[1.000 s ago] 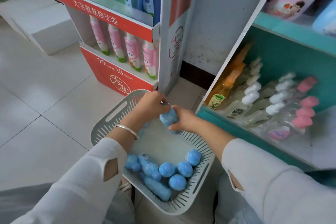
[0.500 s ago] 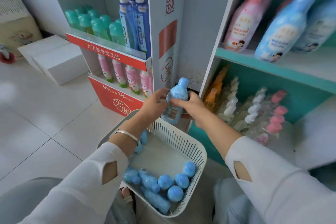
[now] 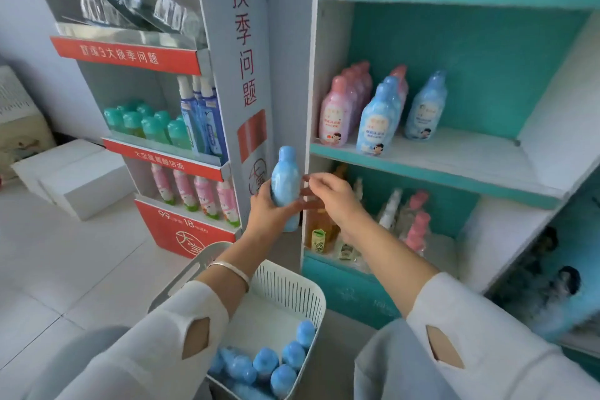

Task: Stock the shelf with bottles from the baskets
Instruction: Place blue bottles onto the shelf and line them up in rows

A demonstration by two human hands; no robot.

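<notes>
Left hand [image 3: 269, 209] grips an upright light-blue plastic bottle [image 3: 285, 172]; right hand [image 3: 337, 198], loosely curled, holds nothing just beside it.

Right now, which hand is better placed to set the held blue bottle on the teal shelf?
Probably the left hand: it grips the blue bottle upright. The right hand is beside it, fingers loose, holding nothing, though nearer the teal shelf.

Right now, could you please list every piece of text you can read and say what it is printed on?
"换季问题": grey side panel, running downward.
"3大换季问题": top red strip, start blurred.
"99", "18": bottom red panel.
Middle red strip, shelf bottles: too blurred to read.
</notes>
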